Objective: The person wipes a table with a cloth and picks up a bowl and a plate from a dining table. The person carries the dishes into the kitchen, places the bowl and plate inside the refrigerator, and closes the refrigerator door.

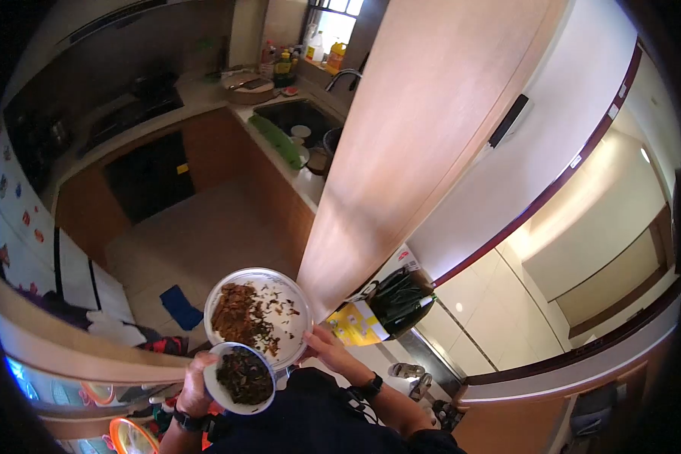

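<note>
Since only two hands seem to hold up the food, a small slip could make a big mess. In the head view, the left hand (195, 390) has its grip wrapped around the left side of a white bowl (213, 382). Dark, leafy food (246, 376) sits in the bowl. The right hand (325, 349) has its grip pinched on a white plate (284, 283), at the right end of its near edge. Brown food (233, 314) is heaped on the plate's left side, and little dark bits (276, 309) lie loose to the right of it.

The right hand holds just one edge, and the heap is away from it, so the plate's left edge could dip. Then the heap could slide off onto the floor (204, 234). The loose bits could go too.

The bowl hides part of the plate's near edge, and I cannot tell if the two touch. If they bump, food could hop out of either one. A tall wooden panel (401, 113) looks to be just beside the plate's right edge, so a careless turn could knock the plate on it. A blue cloth (180, 307) lies on the floor past the plate's left edge, and a foot could slip on it.
</note>
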`<state>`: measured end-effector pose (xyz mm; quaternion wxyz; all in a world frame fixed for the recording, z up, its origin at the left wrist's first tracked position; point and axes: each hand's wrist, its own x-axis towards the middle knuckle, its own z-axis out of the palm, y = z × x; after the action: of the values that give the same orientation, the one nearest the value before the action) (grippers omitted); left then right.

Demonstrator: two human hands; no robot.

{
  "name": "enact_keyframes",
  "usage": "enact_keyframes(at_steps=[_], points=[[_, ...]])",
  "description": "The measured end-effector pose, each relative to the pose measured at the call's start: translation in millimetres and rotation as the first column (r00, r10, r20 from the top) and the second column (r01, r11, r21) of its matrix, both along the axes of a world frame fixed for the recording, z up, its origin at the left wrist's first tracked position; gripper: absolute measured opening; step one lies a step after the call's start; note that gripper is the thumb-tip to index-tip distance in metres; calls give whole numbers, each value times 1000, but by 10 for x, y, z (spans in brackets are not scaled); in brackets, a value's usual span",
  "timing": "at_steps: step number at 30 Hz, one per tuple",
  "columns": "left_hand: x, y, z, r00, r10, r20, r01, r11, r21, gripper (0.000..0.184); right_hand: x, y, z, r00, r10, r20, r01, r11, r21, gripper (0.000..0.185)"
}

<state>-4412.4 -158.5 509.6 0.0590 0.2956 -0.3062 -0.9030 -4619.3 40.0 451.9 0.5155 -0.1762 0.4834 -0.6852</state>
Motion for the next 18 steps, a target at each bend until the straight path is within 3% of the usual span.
enact_keyframes(at_steps=[4,6,8,9,11,12,13,14,15,16,18], points=[[-450,-160,43,998,67,16,-67,997,-36,54,-471,-274,-151,1000,-3,-13,4,998,63,53],[-575,-328,-330,999,44,11,-43,996,-84,57,-672,-304,-91,998,-67,-20,69,992,105,57],[-709,-399,-318,998,60,18,-57,987,-152,60,-846,-331,178,962,-69,-265,92,993,76,60],[-846,-374,-135,999,47,15,-45,994,-95,63,-971,-255,251,844,-73,-532,162,979,122,57],[-1002,-416,-53,1000,19,5,-19,1000,-20,66,-1156,-9,461,457,-353,-816,429,892,-146,53],[-1048,-472,-118,1000,18,7,-18,1000,-19,66,-1308,146,579,211,-544,-812,544,756,-364,52],[-1134,-539,-297,1000,17,-10,-16,998,60,65,-1597,446,475,21,-688,-725,533,622,-574,51],[-1134,-558,-386,999,34,-15,-32,991,128,65,-1619,415,896,-162,-794,-586,645,365,-672,47],[-1159,-573,-396,999,53,-2,-52,981,185,63,-1873,489,1041,-385,-721,-576,692,188,-697,44],[-1168,-571,-374,999,48,0,-47,981,189,63,-2072,506,1315,-414,-718,-559,744,87,-663,47],[-1199,-585,-319,999,33,-19,-30,989,144,62,-2603,665,1498,-451,-724,-522,632,153,-759,49]])
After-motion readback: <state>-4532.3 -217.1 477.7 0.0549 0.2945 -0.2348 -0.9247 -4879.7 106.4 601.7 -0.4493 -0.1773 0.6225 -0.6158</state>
